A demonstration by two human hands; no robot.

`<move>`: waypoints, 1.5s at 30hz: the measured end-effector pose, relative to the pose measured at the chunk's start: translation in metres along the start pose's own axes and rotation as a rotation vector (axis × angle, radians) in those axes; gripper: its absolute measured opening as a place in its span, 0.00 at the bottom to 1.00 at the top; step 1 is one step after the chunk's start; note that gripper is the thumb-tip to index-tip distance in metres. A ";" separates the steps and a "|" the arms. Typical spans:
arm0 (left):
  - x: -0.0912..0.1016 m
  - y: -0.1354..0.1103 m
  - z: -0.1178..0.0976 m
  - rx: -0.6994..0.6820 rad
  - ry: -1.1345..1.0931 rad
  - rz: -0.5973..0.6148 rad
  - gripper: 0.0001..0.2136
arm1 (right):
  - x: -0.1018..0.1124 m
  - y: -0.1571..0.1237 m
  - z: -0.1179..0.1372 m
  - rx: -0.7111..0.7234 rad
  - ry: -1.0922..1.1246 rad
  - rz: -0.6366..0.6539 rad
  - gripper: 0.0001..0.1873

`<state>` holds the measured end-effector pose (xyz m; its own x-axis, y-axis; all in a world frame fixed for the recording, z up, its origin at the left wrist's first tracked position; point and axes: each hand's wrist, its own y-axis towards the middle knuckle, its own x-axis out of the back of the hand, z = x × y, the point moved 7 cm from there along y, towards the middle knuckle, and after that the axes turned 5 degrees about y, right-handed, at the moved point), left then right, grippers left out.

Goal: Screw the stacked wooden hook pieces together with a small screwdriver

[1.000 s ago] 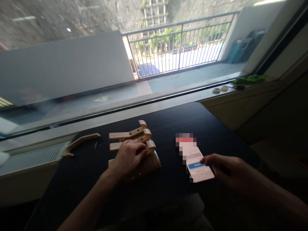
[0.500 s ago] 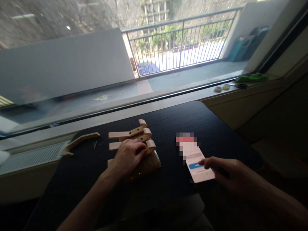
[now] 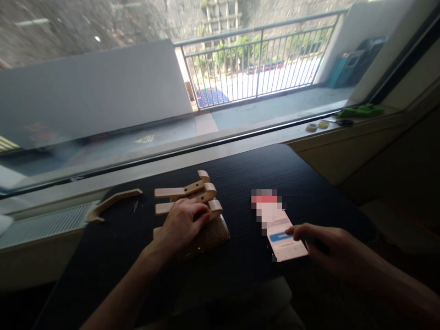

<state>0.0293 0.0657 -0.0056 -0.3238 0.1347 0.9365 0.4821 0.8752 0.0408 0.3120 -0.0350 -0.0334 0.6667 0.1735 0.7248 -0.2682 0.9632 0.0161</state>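
My left hand (image 3: 180, 226) lies curled over a stack of light wooden hook-shaped pieces (image 3: 192, 190) and a cork-like block (image 3: 210, 237) on the black table (image 3: 240, 174). Its fingers are bent and pressed down on the wood. My right hand (image 3: 325, 245) reaches over a lit phone (image 3: 282, 231) lying flat on the table. The index finger is stretched out with its tip on the screen's blue button, and the other fingers are loosely curled.
A single curved wooden piece (image 3: 112, 202) and a few small screws (image 3: 134, 207) lie at the table's far left. On the window sill to the right sit tape rolls (image 3: 316, 125), scissors (image 3: 342, 122) and a green item (image 3: 360, 110). A vent grille (image 3: 41, 224) runs at left.
My right index finger has shifted slightly left along the phone screen onto the blue button. The left hand has stayed on the wooden pieces.
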 end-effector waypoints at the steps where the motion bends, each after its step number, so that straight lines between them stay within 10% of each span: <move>1: 0.000 0.000 0.000 -0.001 -0.001 -0.003 0.06 | 0.000 0.000 -0.001 -0.003 0.000 -0.003 0.12; 45: 0.003 0.000 -0.005 -0.001 0.001 -0.002 0.08 | 0.015 -0.013 -0.016 -0.039 -0.016 -0.022 0.15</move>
<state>0.0317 0.0637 -0.0009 -0.3236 0.1323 0.9369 0.4824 0.8749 0.0431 0.3371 -0.0416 -0.0335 0.6611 0.1492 0.7353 -0.2257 0.9742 0.0053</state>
